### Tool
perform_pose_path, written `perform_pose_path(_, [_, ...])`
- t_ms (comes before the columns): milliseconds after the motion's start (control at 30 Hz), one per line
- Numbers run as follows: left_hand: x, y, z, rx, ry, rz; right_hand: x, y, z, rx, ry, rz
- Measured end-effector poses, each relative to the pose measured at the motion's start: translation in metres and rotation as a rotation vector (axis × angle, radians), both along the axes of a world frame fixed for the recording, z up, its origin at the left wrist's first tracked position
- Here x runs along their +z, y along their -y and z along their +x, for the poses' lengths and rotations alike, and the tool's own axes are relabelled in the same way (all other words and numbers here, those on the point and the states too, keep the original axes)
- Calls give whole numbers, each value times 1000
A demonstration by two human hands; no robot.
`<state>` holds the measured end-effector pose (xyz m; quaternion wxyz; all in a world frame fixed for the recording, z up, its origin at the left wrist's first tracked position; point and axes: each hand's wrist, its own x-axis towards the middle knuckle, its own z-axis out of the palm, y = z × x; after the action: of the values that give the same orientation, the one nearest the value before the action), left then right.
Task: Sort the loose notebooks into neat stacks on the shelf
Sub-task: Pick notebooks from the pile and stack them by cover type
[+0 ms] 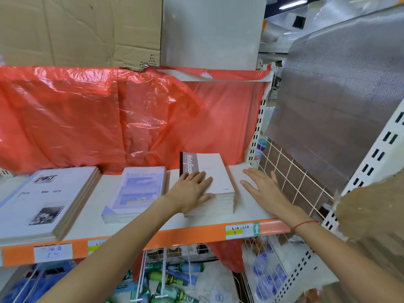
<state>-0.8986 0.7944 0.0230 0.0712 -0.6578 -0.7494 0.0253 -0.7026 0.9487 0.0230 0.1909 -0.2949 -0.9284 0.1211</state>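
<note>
left hand [192,191]: flat, fingers straight, palm down on the near left part of the top cover of the brown-spine stack; grasping nothing, just pressing.
right hand [261,185]: flat on the bare shelf board just right of that stack, fingers spread and straight, holding nothing; not touching the stack as far as I can tell.
right wrist: thin red string bracelet [305,224].
brown-spine stack [215,171]: pile of notebooks, white cover with brown band reading "NoteBook", right part of the shelf, edges roughly squared, lower ones slightly fanned at the near side.
blue-cover stack [136,191]: middle of the shelf, pale blue/lilac cover, apart from the brown-spine stack, a few lower ones offset to the left.
white-cover stack [47,200]: far left, larger format, black-and-white photo on the cover, brown page edges visible on its right side.
shelf [91,217]: white board, orange front strip with price labels [242,230].
behind: red plastic sheet [87,114] hanging over the back panel; flattened cardboard [80,29] above it.
right: wire grid panel [290,178], grey mesh roll [341,101].
below: wire baskets with bottles [172,278].
</note>
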Motion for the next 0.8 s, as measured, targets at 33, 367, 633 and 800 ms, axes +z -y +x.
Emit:
perform_pose_path(33, [0, 0, 0, 0, 7, 3, 0, 0, 1, -2, 2, 0])
perform_pose_path(367, [1, -5, 2, 9, 25, -25, -8, 1, 0, 4, 31, -23])
perform_pose_path(633, [0, -4, 4, 8, 15, -11, -7, 2, -1, 25, 45, -34])
perform_pose_path(800, [2, -3, 1, 7, 56, 1, -4, 5, -1, 42, 46, -43])
